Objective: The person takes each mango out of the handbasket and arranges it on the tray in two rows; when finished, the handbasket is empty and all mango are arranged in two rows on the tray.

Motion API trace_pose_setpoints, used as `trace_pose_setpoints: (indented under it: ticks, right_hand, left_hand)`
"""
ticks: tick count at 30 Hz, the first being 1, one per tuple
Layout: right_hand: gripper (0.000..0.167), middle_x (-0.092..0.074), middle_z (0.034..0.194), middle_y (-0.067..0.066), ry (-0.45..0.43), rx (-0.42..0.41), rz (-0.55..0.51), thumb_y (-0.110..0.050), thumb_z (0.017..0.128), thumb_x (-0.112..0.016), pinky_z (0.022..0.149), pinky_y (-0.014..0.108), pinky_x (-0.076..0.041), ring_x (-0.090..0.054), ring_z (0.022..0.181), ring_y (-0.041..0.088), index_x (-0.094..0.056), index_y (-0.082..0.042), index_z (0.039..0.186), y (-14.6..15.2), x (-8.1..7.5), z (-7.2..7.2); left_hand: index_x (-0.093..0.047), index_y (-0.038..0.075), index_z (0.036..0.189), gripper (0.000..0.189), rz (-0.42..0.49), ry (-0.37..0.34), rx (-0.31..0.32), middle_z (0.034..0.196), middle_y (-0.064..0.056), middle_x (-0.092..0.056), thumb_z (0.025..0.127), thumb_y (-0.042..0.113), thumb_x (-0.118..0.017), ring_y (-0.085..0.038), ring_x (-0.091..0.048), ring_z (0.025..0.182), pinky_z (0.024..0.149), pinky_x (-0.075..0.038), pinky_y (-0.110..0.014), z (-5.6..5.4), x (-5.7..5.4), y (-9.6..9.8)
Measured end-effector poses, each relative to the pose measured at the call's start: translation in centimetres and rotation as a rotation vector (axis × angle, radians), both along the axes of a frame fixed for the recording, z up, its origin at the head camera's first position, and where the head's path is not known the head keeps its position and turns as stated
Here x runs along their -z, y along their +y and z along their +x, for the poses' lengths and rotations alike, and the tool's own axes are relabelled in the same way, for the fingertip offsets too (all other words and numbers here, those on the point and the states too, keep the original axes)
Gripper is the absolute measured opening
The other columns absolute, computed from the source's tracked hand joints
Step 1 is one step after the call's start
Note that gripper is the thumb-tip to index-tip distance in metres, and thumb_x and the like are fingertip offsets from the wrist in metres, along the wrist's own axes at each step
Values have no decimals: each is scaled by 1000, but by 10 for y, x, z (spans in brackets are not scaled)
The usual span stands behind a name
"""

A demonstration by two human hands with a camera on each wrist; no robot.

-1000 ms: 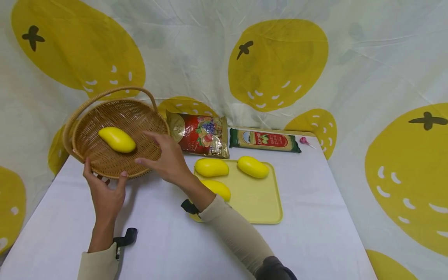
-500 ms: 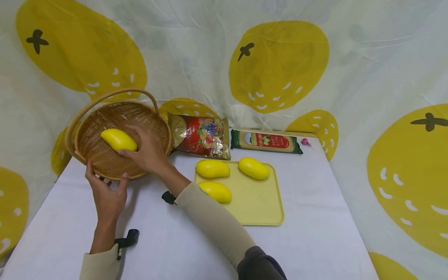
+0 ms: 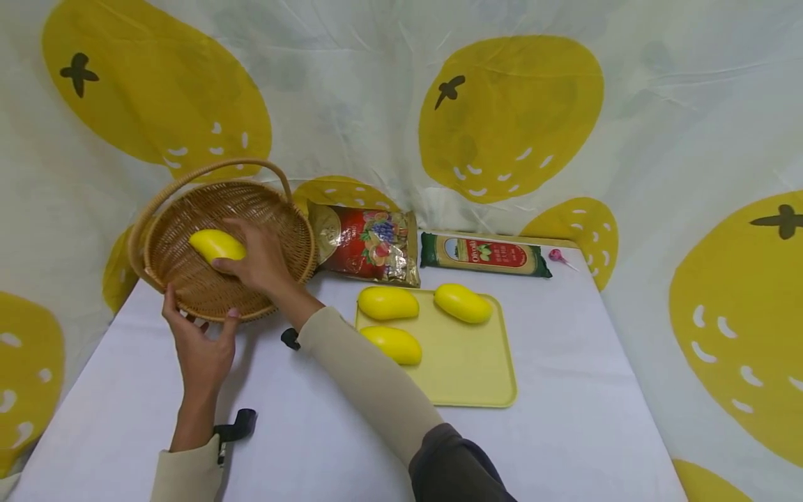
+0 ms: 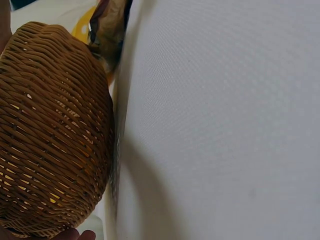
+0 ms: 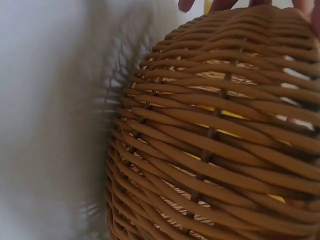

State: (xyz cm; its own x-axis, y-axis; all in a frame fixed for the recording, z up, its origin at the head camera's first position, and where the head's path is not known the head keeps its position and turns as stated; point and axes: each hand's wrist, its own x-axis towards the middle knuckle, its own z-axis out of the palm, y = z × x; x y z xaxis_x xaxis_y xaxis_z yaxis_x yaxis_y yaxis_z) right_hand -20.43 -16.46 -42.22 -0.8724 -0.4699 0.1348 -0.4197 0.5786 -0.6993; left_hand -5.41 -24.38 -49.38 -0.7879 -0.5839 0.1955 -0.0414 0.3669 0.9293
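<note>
A brown wicker basket (image 3: 295, 223) with an arched handle is tilted toward me at the left of the table. My left hand (image 3: 202, 352) grips its near rim, thumb and fingers spread apart. Inside lies a yellow mango (image 3: 212, 244); my right hand (image 3: 260, 259) reaches over the rim and holds it at its right end, thumb on the near side. Woven basket wall (image 4: 55, 125) fills the left of the left wrist view. From the right wrist, the basket's outside (image 5: 210, 130) hides most of the mango, with yellow showing through gaps.
Several things lie right of the basket: a yellow tray (image 3: 470, 376) bearing three mangoes (image 3: 463, 304), a red and gold fruit-printed bag (image 3: 366, 244), a green-ended packet (image 3: 484, 254) and a pink lollipop (image 3: 555, 255). A fruit-patterned curtain (image 3: 357, 90) hangs behind the table.
My right hand has moved left from above the basket's right side onto the mango, and its fingers have closed around it. My left hand keeps its grip on the rim.
</note>
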Motion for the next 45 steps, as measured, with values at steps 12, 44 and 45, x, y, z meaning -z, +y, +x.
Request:
trace_pose_setpoints:
  ticks: [12,44,45]
  right_hand:
    - [71,-58,153,-21,-61,69,130,-47,90,-84,121,24,-33,-50,142,3,-54,-37,153,-20,-1,-7]
    - [75,-60,138,-16,-131,155,283,-39,84,-91,80,24,-45,-54,117,7,-55,-53,148,-47,16,-9]
    - [75,-59,138,-16,-131,148,277,-39,85,-90,80,24,-45,-54,118,7,-54,-53,149,-46,15,-9]
  left_hand:
    - [-6,33,169,104,6,-32,-2,177,5,-14,94,20,-76,-39,-35,156,117,-36,-71,2,-1,1]
    - [-9,31,170,101,3,-1,-2,176,3,-15,94,22,-76,-39,-36,154,115,-37,-71,1,0,2]
    - [-9,31,169,101,1,-2,-3,176,3,-15,94,22,-75,-39,-36,154,115,-37,-71,1,-1,2]
